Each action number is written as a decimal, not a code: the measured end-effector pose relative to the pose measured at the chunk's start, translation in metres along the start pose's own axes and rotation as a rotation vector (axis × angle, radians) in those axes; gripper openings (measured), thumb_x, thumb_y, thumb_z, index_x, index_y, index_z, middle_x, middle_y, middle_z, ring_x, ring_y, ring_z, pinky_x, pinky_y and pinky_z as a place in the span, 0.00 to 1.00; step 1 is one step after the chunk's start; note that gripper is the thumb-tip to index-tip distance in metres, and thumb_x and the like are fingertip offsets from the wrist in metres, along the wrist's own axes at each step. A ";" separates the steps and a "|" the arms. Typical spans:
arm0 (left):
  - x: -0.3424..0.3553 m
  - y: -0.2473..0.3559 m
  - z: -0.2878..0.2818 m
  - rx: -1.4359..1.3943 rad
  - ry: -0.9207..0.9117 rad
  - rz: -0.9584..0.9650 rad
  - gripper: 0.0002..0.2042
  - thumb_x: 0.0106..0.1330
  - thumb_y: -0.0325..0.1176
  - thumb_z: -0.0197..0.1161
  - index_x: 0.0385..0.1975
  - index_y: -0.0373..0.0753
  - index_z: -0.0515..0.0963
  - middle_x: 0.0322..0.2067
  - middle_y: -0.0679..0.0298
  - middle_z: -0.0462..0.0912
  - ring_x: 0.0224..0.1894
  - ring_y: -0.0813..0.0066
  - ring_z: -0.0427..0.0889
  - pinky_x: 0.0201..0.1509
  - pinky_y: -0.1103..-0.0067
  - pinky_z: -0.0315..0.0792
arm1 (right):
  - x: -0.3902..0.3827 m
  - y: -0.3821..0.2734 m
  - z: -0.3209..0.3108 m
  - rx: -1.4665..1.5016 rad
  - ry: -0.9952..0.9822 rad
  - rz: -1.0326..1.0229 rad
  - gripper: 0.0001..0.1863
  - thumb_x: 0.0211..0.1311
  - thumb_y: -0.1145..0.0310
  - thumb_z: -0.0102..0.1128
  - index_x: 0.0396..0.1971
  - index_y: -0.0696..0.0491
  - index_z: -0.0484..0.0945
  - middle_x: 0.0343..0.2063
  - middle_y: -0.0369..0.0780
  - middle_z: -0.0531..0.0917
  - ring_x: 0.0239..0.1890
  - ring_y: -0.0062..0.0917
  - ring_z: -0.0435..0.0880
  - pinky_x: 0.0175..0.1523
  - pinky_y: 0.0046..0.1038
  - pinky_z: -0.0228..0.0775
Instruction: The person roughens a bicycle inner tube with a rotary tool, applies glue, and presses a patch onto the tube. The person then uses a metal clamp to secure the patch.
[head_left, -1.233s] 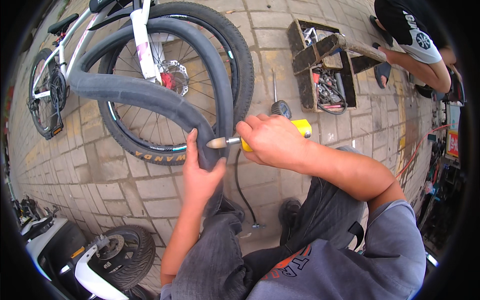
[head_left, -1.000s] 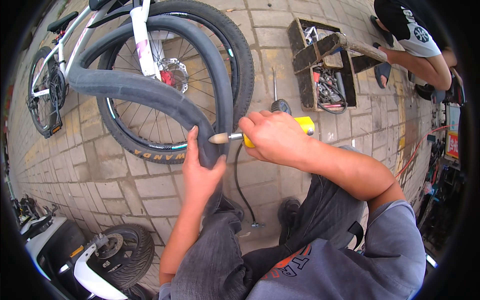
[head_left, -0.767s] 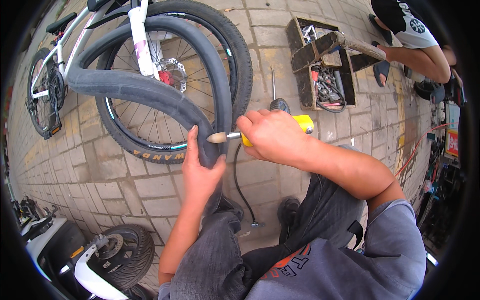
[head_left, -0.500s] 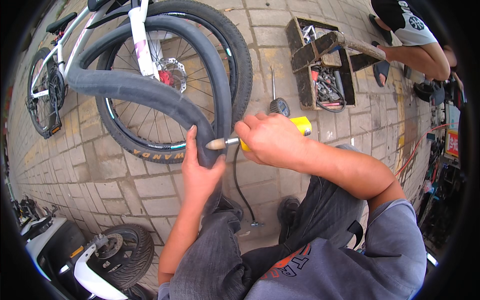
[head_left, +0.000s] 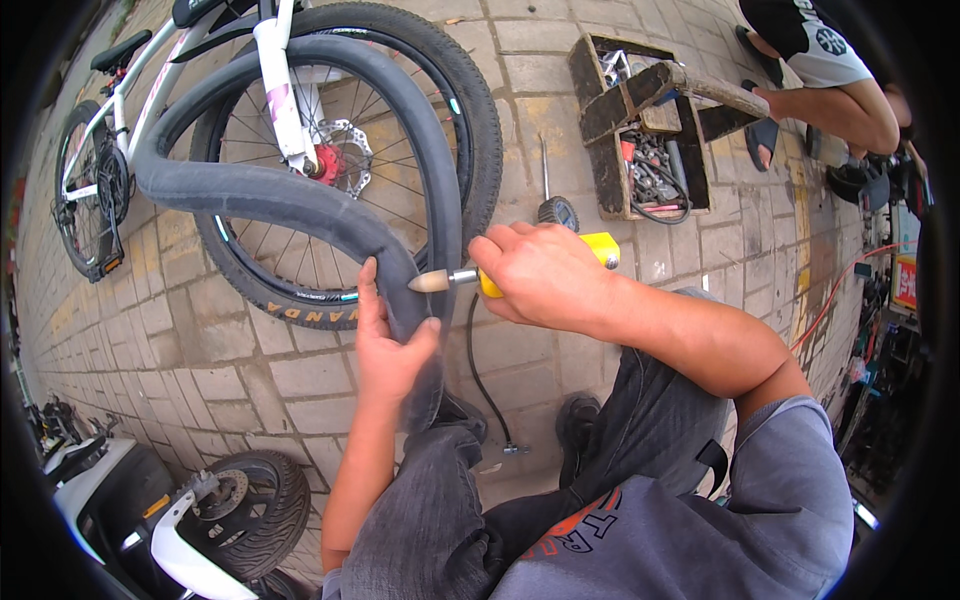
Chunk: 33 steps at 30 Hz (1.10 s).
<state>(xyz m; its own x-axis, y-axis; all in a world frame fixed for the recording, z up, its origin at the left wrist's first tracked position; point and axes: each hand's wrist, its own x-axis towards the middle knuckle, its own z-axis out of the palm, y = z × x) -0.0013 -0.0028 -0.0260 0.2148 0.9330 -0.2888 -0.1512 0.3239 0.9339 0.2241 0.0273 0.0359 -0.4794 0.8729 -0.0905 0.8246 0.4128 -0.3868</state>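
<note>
We are gripping a dark grey inner tube (head_left: 280, 195) with our left hand (head_left: 390, 350), the fingers curling along its left side and the thumb pressing on its right. Our right hand (head_left: 545, 275) is closing around a yellow tool (head_left: 602, 249), whose pale, tapered tip (head_left: 430, 281) is pointing left at the tube, just above our left thumb; we cannot tell whether it is touching. Beyond our left fingers, the tube is looping up in front of the front wheel (head_left: 484, 150) of a white bicycle (head_left: 276, 100). A black hose (head_left: 477, 372) is trailing down the paving between our two hands' fingers and our shoe (head_left: 577, 425). Just beyond our right fingers, a dark ribbed gadget (head_left: 560, 212) is lying on the ground, and farther right a wooden toolbox (head_left: 603, 178) is holding loose metal parts.
</note>
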 end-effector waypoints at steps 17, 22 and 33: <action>0.000 0.003 -0.002 -0.030 -0.020 0.003 0.47 0.55 0.16 0.63 0.74 0.41 0.44 0.53 0.59 0.75 0.53 0.72 0.77 0.59 0.75 0.72 | -0.004 -0.003 0.001 0.016 -0.079 0.001 0.19 0.45 0.63 0.69 0.33 0.56 0.72 0.28 0.43 0.79 0.32 0.39 0.83 0.36 0.39 0.76; -0.001 0.004 -0.002 0.001 -0.020 0.010 0.46 0.55 0.15 0.62 0.74 0.40 0.44 0.54 0.59 0.74 0.55 0.72 0.77 0.59 0.75 0.72 | -0.006 -0.005 0.002 0.018 -0.074 -0.014 0.19 0.45 0.63 0.69 0.32 0.56 0.72 0.27 0.43 0.78 0.32 0.39 0.83 0.35 0.39 0.76; -0.002 -0.001 0.006 0.176 0.053 0.034 0.49 0.54 0.16 0.64 0.75 0.42 0.43 0.44 0.64 0.79 0.44 0.78 0.78 0.50 0.79 0.74 | -0.007 -0.009 0.005 -0.002 -0.015 -0.045 0.19 0.43 0.63 0.70 0.31 0.56 0.72 0.26 0.42 0.78 0.30 0.38 0.83 0.34 0.38 0.76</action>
<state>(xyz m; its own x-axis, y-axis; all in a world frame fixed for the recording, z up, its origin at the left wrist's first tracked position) 0.0039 -0.0063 -0.0253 0.1605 0.9513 -0.2631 0.0145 0.2643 0.9643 0.2184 0.0162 0.0359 -0.5206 0.8494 -0.0865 0.8026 0.4523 -0.3889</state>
